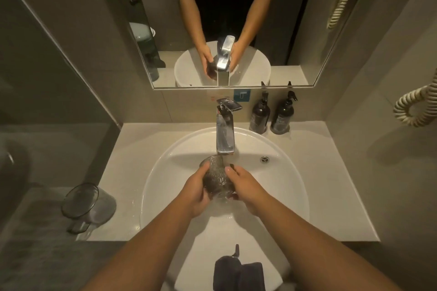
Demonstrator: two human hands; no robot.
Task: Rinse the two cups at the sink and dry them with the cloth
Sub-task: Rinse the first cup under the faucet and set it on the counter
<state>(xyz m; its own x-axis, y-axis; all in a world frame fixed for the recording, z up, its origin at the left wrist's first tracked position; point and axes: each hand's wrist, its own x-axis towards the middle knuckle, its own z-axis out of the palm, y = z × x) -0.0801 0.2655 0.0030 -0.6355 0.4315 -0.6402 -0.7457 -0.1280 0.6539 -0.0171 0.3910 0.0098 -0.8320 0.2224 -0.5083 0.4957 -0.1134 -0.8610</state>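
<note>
Obs. 1: You hold one glass cup (214,178) over the white basin (283,182), directly under the spout of the chrome tap (225,133). Water runs over the cup and splashes off its wall.

Obs. 2: Your left hand (196,192) wraps the cup from the left, fingers curled round its side, thumb up near the rim. The cup lies tilted, its mouth pointing away from you toward the tap.

Obs. 3: Your right hand (246,188) closes on the cup from the right, fingers bent against its wall and base. The cup sits between both hands, touching each.

Obs. 4: The second glass cup (88,203) lies on its side on the counter (331,172), left of the basin, well apart from both hands, mouth toward the camera.

Obs. 5: A dark cloth (237,275) hangs folded over the near rim of the basin, between your forearms.

Obs. 6: Two dark pump bottles (272,113) stand on the counter right of the tap, beneath the mirror (295,30). A coiled cord (411,108) hangs at the right wall.
</note>
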